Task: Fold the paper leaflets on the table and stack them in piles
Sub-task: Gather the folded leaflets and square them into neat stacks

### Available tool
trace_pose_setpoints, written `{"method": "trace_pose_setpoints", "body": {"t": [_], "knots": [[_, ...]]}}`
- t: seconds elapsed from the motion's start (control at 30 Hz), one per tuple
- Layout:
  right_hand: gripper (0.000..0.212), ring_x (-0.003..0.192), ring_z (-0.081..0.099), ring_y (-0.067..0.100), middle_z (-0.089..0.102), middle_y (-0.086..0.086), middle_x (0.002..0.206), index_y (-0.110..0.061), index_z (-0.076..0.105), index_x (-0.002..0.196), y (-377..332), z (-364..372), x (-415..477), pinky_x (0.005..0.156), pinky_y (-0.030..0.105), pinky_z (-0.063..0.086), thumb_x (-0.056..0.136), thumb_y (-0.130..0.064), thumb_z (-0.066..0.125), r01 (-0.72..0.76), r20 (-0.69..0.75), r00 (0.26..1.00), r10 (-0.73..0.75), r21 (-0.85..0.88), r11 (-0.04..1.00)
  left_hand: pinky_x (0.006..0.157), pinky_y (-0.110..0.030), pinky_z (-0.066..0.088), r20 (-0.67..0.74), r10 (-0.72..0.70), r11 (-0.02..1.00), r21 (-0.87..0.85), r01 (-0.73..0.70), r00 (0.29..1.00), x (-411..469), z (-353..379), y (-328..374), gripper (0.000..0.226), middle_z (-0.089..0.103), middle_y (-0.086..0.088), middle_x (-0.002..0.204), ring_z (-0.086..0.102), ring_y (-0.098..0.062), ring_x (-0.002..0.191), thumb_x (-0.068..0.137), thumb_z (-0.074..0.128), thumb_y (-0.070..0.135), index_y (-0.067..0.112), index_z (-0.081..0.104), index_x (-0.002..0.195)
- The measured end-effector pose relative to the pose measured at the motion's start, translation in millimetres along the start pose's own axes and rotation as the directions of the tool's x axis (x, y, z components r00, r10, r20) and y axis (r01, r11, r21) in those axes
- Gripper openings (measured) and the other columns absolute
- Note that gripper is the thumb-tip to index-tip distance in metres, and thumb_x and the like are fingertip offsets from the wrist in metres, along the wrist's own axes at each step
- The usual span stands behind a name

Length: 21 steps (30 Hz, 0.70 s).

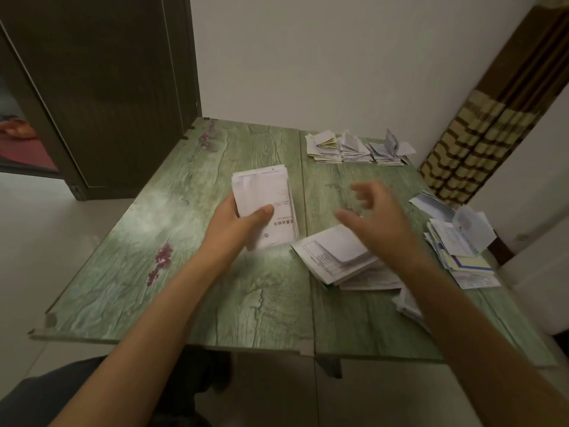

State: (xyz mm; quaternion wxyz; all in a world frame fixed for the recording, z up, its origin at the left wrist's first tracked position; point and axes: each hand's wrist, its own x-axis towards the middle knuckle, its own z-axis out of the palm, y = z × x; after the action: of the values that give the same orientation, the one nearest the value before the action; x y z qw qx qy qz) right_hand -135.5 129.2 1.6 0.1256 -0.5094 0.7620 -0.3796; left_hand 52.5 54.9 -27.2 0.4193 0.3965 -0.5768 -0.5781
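Leaflet (264,208): white paper, long rectangle, several layers showing at its right edge, held just above centre of frame over the table (154,241). A column of dark printed characters and a small round mark sit on its lower half, with faint tables of fine print higher up; all of it is too blurred to read. Left hand (237,226) grips the leaflet from the lower left, thumb curled across the front face, fingers hidden behind the sheet. Right hand (378,223) hangs to the right of it, fingers spread and loosely bent, holding nothing, smeared by motion, above the flat pile (335,257). That pile is white sheets lying fanned and slightly askew, the top ones showing ruled boxes and grey text, unreadable. Loose heap (458,241) at the right edge of the frame: crumpled, half-open leaflets, white with pale blue and a yellow panel. More sheets lie partly hidden under the right forearm. Folded stacks (354,151) sit at the upper right of the tabletop, three small squat piles side by side, their top pieces springing open. Table surface is green printed wood grain with purple flower marks and a seam running down the middle. Dark brown door (107,87) fills the upper left; a brown-and-cream patterned curtain (480,143) hangs at the upper right against a plain white wall.
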Motion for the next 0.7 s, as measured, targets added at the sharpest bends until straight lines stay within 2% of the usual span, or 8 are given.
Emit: {"method": "trace_pose_setpoints", "body": {"t": [0.07, 0.1, 0.2, 0.27, 0.33, 0.47, 0.63, 0.7], "knots": [[0.077, 0.12, 0.044, 0.025, 0.041, 0.011, 0.138, -0.01, 0.036, 0.135, 26.6, -20.2, 12.4, 0.094, 0.035, 0.042, 0.075, -0.042, 0.074, -0.287, 0.101, 0.944, 0.313, -0.209, 0.935, 0.077, -0.028, 0.055, 0.02, -0.015, 1.0, -0.016, 0.016, 1.0, 0.3, 4.7, 4.4, 0.03, 0.067, 0.003, 0.104, 0.066, -0.011, 0.09, 0.087, 0.062, 0.013, 0.019, 0.053, 0.116], [0.088, 0.122, 0.044, 0.028, 0.039, 0.014, 0.14, -0.007, 0.034, 0.136, 35.5, -24.7, 14.9, 0.093, 0.035, 0.041, 0.071, -0.049, 0.075, -0.35, 0.136, 0.903, 0.407, -0.317, 0.882, 0.078, -0.031, 0.055, 0.027, -0.023, 1.0, -0.018, 0.023, 0.999, 0.3, 7.9, 6.4, 0.03, 0.067, 0.0, 0.106, 0.066, -0.013, 0.091, 0.087, 0.062, 0.013, 0.018, 0.054, 0.116], [0.102, 0.114, 0.049, 0.029, 0.045, 0.015, 0.134, -0.003, 0.037, 0.132, 50.8, -24.2, 21.2, 0.087, 0.034, 0.044, 0.058, -0.061, 0.077, -0.323, 0.173, 0.872, 0.458, -0.501, 0.803, 0.085, -0.045, 0.053, 0.044, -0.051, 0.998, -0.026, 0.052, 0.998, 0.3, 18.4, 8.3, 0.027, 0.068, -0.001, 0.106, 0.067, -0.017, 0.091, 0.088, 0.061, 0.013, 0.021, 0.054, 0.114], [0.105, 0.112, 0.05, 0.031, 0.049, 0.015, 0.128, -0.005, 0.041, 0.126, 55.5, -19.5, 25.1, 0.092, 0.042, 0.046, 0.048, -0.064, 0.081, -0.322, 0.171, 0.863, 0.475, -0.539, 0.778, 0.09, -0.053, 0.05, 0.059, -0.082, 0.996, -0.026, 0.084, 0.995, 0.3, 21.1, 7.2, 0.028, 0.069, 0.0, 0.104, 0.067, -0.02, 0.092, 0.088, 0.061, 0.014, 0.021, 0.054, 0.114], [0.095, 0.107, 0.053, 0.03, 0.054, 0.012, 0.118, -0.005, 0.046, 0.117, 55.9, -19.8, 29.7, 0.091, 0.045, 0.047, 0.047, -0.056, 0.085, -0.359, 0.201, 0.838, 0.508, -0.496, 0.79, 0.092, -0.056, 0.047, 0.073, -0.102, 0.994, -0.021, 0.104, 0.992, 0.3, 22.4, 6.5, 0.029, 0.069, -0.001, 0.104, 0.067, -0.022, 0.094, 0.088, 0.062, 0.014, 0.021, 0.055, 0.115], [0.064, 0.101, 0.057, 0.025, 0.062, 0.007, 0.109, -0.005, 0.057, 0.11, 52.4, -20.8, 37.1, 0.088, 0.037, 0.049, 0.059, -0.03, 0.087, -0.394, 0.321, 0.814, 0.484, -0.306, 0.867, 0.093, -0.053, 0.048, 0.098, -0.143, 0.99, 0.002, 0.144, 0.985, 0.6, 18.8, 5.5, 0.03, 0.07, -0.001, 0.104, 0.068, -0.021, 0.094, 0.087, 0.063, 0.014, 0.02, 0.056, 0.115], [0.043, 0.094, 0.06, 0.026, 0.063, 0.01, 0.102, -0.008, 0.057, 0.104, 40.0, -22.8, 37.3, 0.077, 0.037, 0.053, 0.068, -0.011, 0.081, -0.204, 0.236, 0.943, 0.235, -0.146, 0.968, 0.085, -0.034, 0.054, 0.208, -0.203, 0.977, -0.016, 0.211, 0.957, 3.1, 7.8, 12.5, 0.018, 0.072, -0.001, 0.096, 0.069, -0.017, 0.088, 0.092, 0.056, 0.015, 0.012, 0.06, 0.109], [0.034, 0.09, 0.063, 0.026, 0.065, 0.012, 0.098, -0.008, 0.059, 0.097, 20.9, -25.2, 35.7, 0.073, 0.034, 0.055, 0.069, -0.005, 0.078, -0.13, 0.278, 0.953, 0.122, 0.008, 0.991, 0.084, -0.03, 0.054, 0.278, -0.176, 0.982, -0.019, 0.188, 0.945, 3.2, 3.9, 17.6, 0.016, 0.073, -0.001, 0.096, 0.069, -0.017, 0.09, 0.092, 0.054, 0.015, 0.011, 0.062, 0.106]]}}
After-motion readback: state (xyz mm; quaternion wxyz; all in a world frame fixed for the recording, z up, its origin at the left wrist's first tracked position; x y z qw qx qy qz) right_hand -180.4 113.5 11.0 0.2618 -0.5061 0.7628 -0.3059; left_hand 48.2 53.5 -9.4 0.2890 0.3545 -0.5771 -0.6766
